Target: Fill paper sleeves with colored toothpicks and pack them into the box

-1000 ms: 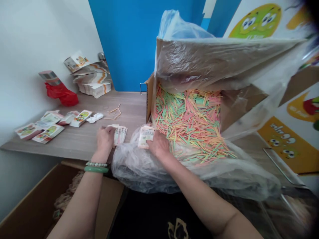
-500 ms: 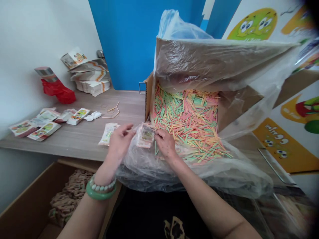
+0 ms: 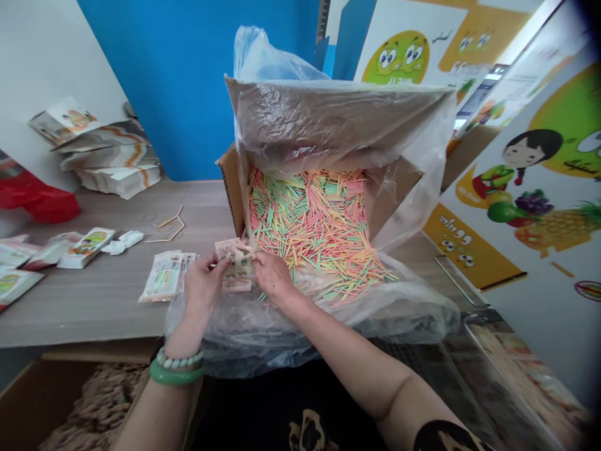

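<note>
Left hand (image 3: 203, 283) has come off the stack of packets (image 3: 165, 275) on the tabletop (image 3: 94, 300) and moved right to meet the right hand (image 3: 271, 275); a second ago it was flat on that stack, half a second ago it was already reaching in. View has also swung right, so the red bag (image 3: 37, 203) and loose packets at far left now sit at the frame edge. Both hands are now closed on one small printed packet (image 3: 235, 266), each pinching a side of it, left fingers at its left edge, right fingers at its right edge. Looks like the packet is being opened or filled over the bag, judging from the two-handed pinch; can't tell if the mouth is open, too small and blurred

Packet sits between the two hands, touching both, held just above the crumpled clear plastic liner (image 3: 291, 332) at the front lip of the cardboard box (image 3: 230, 181). Coloured sticks (image 3: 314, 225), pink, green, orange, yellow, fill the box right behind it, nearest ones just beyond the right hand's fingertips. Stack of finished-looking packets lies just left of the left hand, apart from it. Green bangle and bead bracelet (image 3: 177, 368) on left wrist. Folded paper pile (image 3: 106, 160) far back left against the wall, well apart
</note>
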Motion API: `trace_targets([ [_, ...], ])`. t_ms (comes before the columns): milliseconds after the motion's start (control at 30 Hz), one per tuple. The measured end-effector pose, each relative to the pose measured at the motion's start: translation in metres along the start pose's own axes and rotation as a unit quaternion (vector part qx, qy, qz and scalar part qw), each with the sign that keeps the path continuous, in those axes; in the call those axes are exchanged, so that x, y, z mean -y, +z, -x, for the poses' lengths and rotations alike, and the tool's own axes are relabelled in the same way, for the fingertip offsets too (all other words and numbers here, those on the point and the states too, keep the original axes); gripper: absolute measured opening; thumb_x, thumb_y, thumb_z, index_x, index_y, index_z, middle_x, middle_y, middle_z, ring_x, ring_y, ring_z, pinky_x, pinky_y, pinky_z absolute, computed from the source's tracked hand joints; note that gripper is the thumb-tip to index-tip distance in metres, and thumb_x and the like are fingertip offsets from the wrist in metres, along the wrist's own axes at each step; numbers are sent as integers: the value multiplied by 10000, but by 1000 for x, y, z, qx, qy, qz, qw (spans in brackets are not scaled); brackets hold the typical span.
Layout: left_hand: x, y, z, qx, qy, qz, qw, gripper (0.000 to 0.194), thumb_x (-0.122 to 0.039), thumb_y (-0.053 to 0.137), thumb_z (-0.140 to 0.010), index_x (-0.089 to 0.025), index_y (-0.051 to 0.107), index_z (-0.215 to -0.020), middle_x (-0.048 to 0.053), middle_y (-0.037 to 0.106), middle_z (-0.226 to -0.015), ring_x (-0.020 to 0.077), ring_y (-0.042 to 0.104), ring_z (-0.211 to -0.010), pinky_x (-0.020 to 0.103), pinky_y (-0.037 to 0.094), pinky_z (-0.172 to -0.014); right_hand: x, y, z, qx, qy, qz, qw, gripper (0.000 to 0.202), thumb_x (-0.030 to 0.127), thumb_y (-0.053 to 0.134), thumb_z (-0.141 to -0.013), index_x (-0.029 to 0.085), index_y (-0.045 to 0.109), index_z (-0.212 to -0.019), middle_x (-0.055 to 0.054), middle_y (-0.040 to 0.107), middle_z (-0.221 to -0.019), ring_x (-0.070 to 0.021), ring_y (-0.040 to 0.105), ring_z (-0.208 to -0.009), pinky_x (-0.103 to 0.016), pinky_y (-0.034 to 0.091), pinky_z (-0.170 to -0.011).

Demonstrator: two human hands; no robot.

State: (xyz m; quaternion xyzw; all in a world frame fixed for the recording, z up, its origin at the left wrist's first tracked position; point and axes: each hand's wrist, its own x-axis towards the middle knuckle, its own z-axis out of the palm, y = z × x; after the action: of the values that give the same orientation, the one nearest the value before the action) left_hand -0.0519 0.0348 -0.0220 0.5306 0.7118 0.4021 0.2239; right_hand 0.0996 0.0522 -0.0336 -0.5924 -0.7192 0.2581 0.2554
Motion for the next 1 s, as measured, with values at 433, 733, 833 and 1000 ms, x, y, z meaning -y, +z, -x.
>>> trace_targets([
  [433, -29, 19, 35, 79, -1, 243, 967, 376, -396, 797, -670, -165, 746, -961, 50, 689, -867, 163, 579, -715, 291, 472, -680, -36, -31, 26, 37, -32, -311, 949, 242, 269, 481, -885, 217, 713, -929, -9, 693, -901, -197, 627, -864, -319, 476, -802],
  [733, -26, 27, 52, 125, -168, 472, 856, 346, -269, 829, -615, -162, 725, -928, 29, 754, -861, 162, 666, -705, 277, 529, -654, -87, -116, 0, -48, -143, 326, 933, 376, 29, 448, -845, 126, 647, -1150, -164, 643, -1193, -298, 498, -1131, -424, 354, -953],
  [833, -27, 37, 59, 192, -145, 466, 851, 311, -264, 827, -623, -158, 731, -899, 35, 762, -845, 165, 675, -720, 283, 539, -685, -101, -122, -21, -8, -172, 432, 885, 356, 36, 444, -866, 111, 633, -1158, -175, 640, -1169, -313, 492, -1116, -425, 341, -943],
  [1000, -27, 58, 48, 270, -113, 427, 856, 260, -284, 827, -617, -149, 739, -820, 32, 752, -782, 150, 649, -663, 263, 513, -649, -104, -112, -45, 10, -179, 457, 871, 325, 67, 405, -911, 100, 641, -1133, -186, 657, -1130, -307, 534, -1096, -411, 346, -960],
])
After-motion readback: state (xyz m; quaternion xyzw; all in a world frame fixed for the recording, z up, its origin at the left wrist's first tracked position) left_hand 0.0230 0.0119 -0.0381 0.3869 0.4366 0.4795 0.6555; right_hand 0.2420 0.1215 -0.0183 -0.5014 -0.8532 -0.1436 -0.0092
